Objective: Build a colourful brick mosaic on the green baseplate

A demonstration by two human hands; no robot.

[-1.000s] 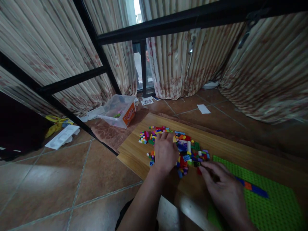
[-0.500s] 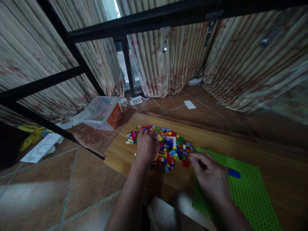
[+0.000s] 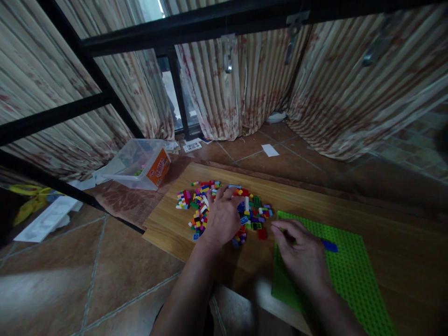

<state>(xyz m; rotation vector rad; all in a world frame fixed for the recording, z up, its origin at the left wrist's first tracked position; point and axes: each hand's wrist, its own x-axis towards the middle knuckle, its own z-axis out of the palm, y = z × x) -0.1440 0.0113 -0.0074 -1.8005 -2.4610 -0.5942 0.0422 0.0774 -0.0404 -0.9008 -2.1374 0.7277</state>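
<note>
Bricks [image 3: 196,205] under left hand [image 3: 222,217]; tub label [image 3: 158,166] unreadable.

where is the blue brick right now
Head view, right of centre: the blue brick lies on the green baseplate, just right of the right hand, apart from the brick pile.

left hand [image 3: 223,215] on brick pile [image 3: 224,207], right hand [image 3: 301,252] over green baseplate [image 3: 345,275]

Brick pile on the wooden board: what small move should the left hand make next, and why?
Probably the left hand should pinch one loose brick: it lies spread on the brick pile, apparently holding nothing, while the right hand hovers at the green baseplate, where only a blue brick shows.
</note>
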